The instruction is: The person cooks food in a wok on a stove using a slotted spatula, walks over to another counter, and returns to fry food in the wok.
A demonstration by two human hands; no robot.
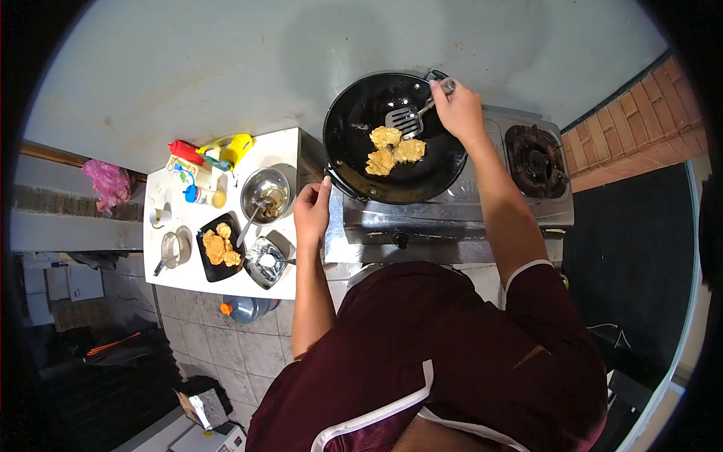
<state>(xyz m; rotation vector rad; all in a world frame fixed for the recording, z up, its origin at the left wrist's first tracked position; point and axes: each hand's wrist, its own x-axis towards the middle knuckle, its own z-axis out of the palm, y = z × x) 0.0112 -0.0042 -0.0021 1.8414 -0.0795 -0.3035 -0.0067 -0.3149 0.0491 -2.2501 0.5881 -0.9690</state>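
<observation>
A black wok [437, 169] sits on the stove, with several golden fried patties [395, 152] grouped in its middle. My right hand [461, 113] is closed round the handle of a slotted metal spatula [405, 120], whose blade rests in the wok just behind the patties. At the wok's left side, my left hand [311, 215] is closed, its thumb against the side handle [345, 186]; its fingers are partly hidden.
Beside the stove [482, 215], a white table [173, 275] holds a black dish [213, 273] of fried pieces, a metal bowl [256, 181] with a spoon, a smaller dish [265, 262], a glass cup [175, 248] and bottles. A bare burner [536, 160] is at right. A water jug [248, 309] stands below.
</observation>
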